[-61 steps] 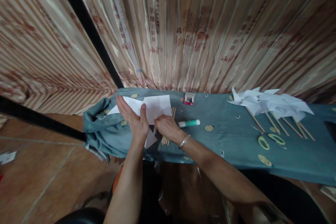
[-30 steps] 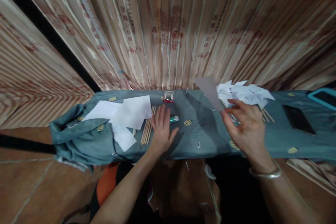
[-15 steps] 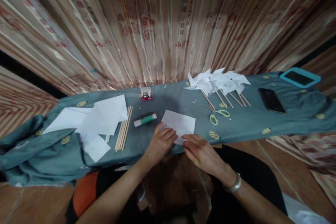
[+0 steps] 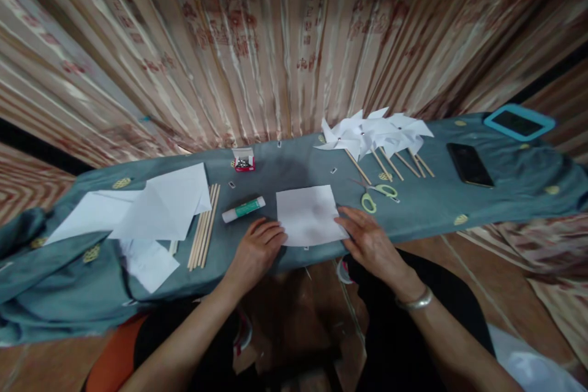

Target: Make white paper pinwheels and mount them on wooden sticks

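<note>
A white square sheet of paper [image 4: 309, 215] lies flat near the front edge of the table, which is covered with a teal cloth [image 4: 427, 214]. My left hand [image 4: 255, 249] rests at the sheet's left edge, fingers stretched out and touching it. On the sheet's right edge lies my right hand [image 4: 370, 240], fingers flat, a silver bangle on the wrist. Neither hand holds anything. A green-and-white glue stick [image 4: 243, 209] lies just left of the sheet.
Loose white sheets [image 4: 147, 208] and a bundle of wooden sticks [image 4: 204, 225] lie at the left. A small red box of pins [image 4: 244, 161] is behind. Green-handled scissors [image 4: 379, 195], finished paper pinwheels [image 4: 372, 133], a black phone [image 4: 469, 163] and a blue-cased tablet [image 4: 519, 122] lie to the right. A curtain hangs behind.
My right hand carried one sheet from the left pile to the table's middle and laid it down. Both hands now lie flat at its edges; the view swung right.
</note>
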Available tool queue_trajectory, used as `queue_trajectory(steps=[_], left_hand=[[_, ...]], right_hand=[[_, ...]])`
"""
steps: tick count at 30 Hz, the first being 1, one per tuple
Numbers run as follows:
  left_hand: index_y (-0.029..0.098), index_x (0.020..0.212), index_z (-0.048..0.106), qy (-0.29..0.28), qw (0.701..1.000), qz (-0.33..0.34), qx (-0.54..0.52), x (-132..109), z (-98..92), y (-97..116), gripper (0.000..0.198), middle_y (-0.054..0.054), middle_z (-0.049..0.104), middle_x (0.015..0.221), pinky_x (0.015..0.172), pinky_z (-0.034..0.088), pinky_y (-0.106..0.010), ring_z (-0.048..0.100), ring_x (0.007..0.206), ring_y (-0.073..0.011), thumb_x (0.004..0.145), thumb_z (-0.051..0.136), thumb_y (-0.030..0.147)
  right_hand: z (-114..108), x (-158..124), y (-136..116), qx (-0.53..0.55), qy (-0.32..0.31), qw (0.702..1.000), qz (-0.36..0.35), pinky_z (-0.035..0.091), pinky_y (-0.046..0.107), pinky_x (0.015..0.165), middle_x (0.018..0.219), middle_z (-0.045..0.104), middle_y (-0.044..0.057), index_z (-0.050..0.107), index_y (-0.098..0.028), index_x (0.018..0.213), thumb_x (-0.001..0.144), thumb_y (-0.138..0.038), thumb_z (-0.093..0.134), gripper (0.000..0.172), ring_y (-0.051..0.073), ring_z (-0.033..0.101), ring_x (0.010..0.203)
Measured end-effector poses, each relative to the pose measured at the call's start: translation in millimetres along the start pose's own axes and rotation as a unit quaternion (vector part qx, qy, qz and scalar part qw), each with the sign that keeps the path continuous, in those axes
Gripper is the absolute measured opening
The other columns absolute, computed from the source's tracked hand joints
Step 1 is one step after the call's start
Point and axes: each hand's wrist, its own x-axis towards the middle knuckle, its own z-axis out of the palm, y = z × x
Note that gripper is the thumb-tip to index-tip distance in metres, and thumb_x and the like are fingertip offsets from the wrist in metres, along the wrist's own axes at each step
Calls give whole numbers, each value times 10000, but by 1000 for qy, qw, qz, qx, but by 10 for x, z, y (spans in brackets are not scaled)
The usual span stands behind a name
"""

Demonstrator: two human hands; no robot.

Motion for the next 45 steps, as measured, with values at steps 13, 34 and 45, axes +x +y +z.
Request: queue_trajectory(steps=[13,34,45], left_hand=[[160,1135,614,12,996,6,-89,284,18,353,298,-96,715,1018,808,573,-363,672,925,-219,908,566,348],[174,1312,504,1,987,-107,-123,-64,-13,253,352,-85,700,1004,795,574,-285,684,893,-166,972,451,251],[181,1439,392,113,953,-270,81,137,-463,-852,522,-183,307,1556,1132,283,-555,199,1471,-322,942,461,324]], right_hand=[[20,97,-345,138,-4,990,41,493,422,947,1140,694,94,672,-181,971,885,-71,487,231,226,617,1081],[185,219,-192,330,3,925,188,524,349,829,899,744,37,695,-204,890,862,-319,591,158,209,686,863],[297,328,-178,287,27,942,171,520,378,856,942,743,64,682,-215,871,875,-366,550,201,234,691,908]])
